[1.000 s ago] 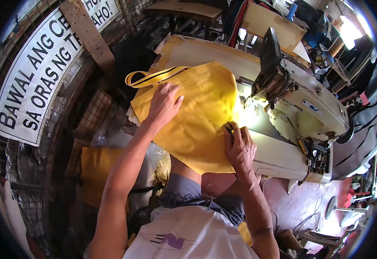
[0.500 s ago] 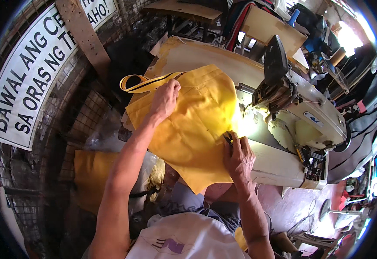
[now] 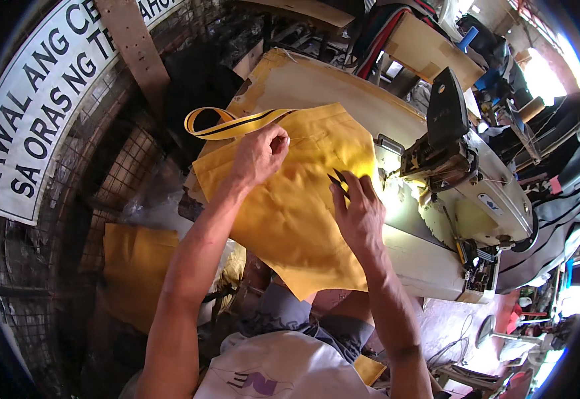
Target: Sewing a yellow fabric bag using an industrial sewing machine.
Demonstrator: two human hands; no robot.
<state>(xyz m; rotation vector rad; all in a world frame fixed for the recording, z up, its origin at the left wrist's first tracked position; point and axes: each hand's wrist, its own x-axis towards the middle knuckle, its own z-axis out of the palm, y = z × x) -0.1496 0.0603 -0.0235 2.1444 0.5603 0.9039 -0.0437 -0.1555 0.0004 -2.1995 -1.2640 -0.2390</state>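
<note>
A yellow fabric piece (image 3: 303, 199) lies over the sewing table, hanging past its near edge. A looped yellow strap with a dark stripe (image 3: 236, 126) runs along its far left side. My left hand (image 3: 261, 154) is closed in a pinch above the fabric beside the strap; a thin pale thread appears to run from its fingertips. My right hand (image 3: 361, 209) holds small thread snips (image 3: 338, 183) over the fabric's right part, their dark blades pointing up and left, tips apart. The palm hides the snips' handles.
A sewing machine (image 3: 479, 193) with a lit needle area stands just right of the fabric. The pale table (image 3: 343, 83) extends behind. Another yellow cloth (image 3: 140, 266) lies lower left, near a wire mesh wall. A sign (image 3: 44, 100) hangs at left.
My right hand has moved up and left across the fabric with the snips, whose blades now show more. My left hand has turned slightly and shifted a little right.
</note>
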